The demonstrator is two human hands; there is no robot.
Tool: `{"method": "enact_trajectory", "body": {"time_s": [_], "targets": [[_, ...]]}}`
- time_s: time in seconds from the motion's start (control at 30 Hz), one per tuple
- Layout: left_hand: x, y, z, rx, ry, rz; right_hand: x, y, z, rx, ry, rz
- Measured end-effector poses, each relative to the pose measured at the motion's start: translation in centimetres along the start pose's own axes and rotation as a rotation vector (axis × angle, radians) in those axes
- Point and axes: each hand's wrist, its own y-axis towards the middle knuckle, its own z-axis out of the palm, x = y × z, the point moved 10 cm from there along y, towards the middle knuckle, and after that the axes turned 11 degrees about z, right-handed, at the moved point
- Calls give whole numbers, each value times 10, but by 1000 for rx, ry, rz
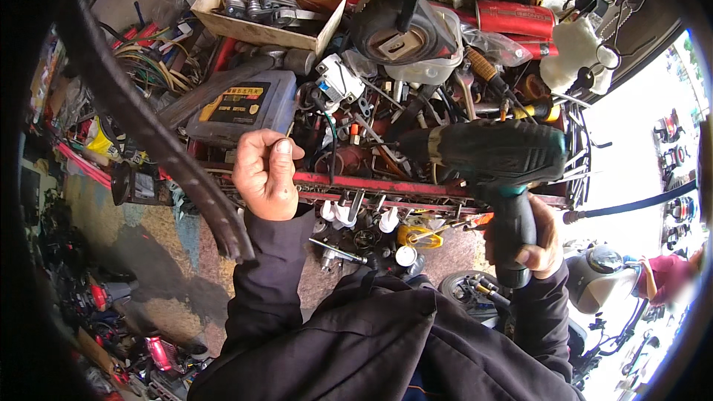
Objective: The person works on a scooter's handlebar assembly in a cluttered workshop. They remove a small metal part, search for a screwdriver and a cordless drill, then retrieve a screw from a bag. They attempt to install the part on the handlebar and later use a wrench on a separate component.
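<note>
Drill (512, 154) sits in my right hand (546, 241), which is wrapped round its grip; its long axis runs leftward, chuck (414, 146) toward my left hand (267, 177), well apart. There thumb and finger press together; whether they pinch something small, I cannot tell.

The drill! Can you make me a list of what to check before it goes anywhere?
1. Drill gripped by its handle: ok, the right hand is wrapped around it.
2. Left hand apart from the drill's front end: ok, there's a gap between them.
3. Left fingertips free: cannot tell; they're pinched together, and anything between them is too small to make out.
4. Bit fitted in the drill: cannot tell, the dark front end blends into the clutter.
5. Clear space around it: not ok, the red tray is crowded with loose tools.
</note>
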Motion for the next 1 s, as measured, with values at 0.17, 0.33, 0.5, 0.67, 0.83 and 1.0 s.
{"method": "enact_trajectory", "body": {"time_s": [0.17,0.33,0.5,0.67,0.83,1.0], "targets": [[-1,1,1,4,34,4,1,-2,-5,14,6,-57],[-2,1,1,9,55,25,5,-2,-7,13,-85,-59],[1,0,-2,-8,65,18,11,-12,-15,-22,7,-91],[2,0,-4,-5,114,35,15,-20,-20,-25,21,-92],[4,-2,-6,-30,90,12,20,-13,-21,3,-99,-54],[1,-1,-3,-3,127,33,23,-5,-34,-90,-28,-166]]}}
